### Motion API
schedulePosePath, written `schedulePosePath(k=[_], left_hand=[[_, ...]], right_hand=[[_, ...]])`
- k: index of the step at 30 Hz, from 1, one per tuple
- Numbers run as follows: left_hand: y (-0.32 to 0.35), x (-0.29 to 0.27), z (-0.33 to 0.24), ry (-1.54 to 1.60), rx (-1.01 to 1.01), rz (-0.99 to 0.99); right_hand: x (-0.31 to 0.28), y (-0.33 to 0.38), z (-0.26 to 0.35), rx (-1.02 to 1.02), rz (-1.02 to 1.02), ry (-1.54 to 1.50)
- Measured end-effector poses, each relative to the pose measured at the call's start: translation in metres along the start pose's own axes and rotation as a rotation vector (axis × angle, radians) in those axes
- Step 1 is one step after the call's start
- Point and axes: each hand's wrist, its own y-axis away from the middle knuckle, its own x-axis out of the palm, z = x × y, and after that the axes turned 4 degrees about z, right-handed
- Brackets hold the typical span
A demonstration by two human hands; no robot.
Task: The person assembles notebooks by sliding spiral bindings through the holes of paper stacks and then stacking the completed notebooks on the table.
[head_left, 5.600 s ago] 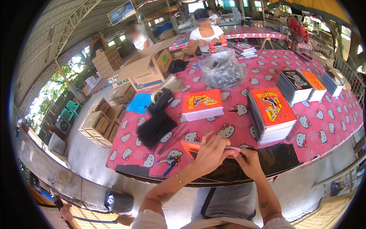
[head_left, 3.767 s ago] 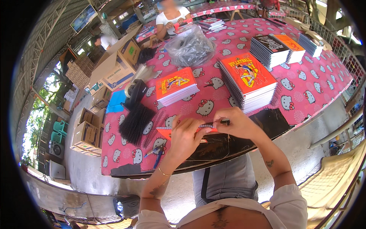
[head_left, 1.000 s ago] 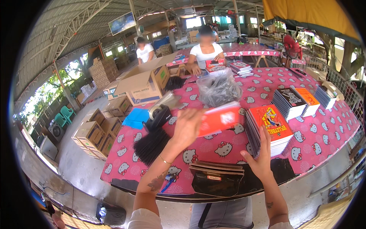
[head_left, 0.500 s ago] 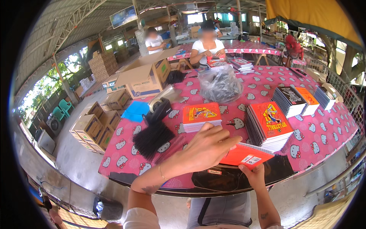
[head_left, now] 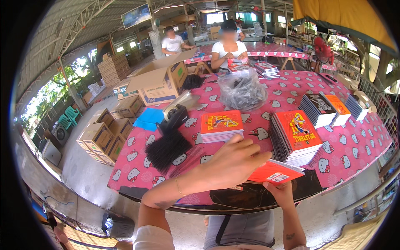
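The person's right hand [head_left: 278,193], empty a second ago, now grips the lower edge of the red notebook [head_left: 275,171], tilted over the black panel [head_left: 246,199]. The left hand [head_left: 237,160] curls at its upper left edge, fingertips hidden, grip unclear; handling now seems two-handed. Beyond lie the tall orange notebook stack [head_left: 301,135] and black spiral coils [head_left: 166,152].

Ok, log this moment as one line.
right hand: holding red-covered paper notebook | left hand: at its upper edge | nearby: tall stack of orange-covered spiral notebooks
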Motion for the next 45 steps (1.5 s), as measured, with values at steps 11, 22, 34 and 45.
schedulePosePath(k=[11, 22, 34, 45], left_hand=[[0.108, 0.092, -0.015, -0.159, -0.256, -0.118], [0.158, 0.147, -0.045, 0.828, -0.959, -0.316], [0.193, 0.140, 0.106, -0.234, -0.838, -0.383], [0.120, 0.077, -0.025, 0.443, -0.875, -0.444]], right_hand=[[0.018, 0.007, -0.029, -0.041, 0.101, 0.109], [-0.039, 0.012, -0.060, -0.063, -0.102, 0.254], [-0.003, -0.011, -0.007, -0.248, -0.225, 0.255], [0.081, -0.058, 0.002, -0.535, 0.252, 1.039]])
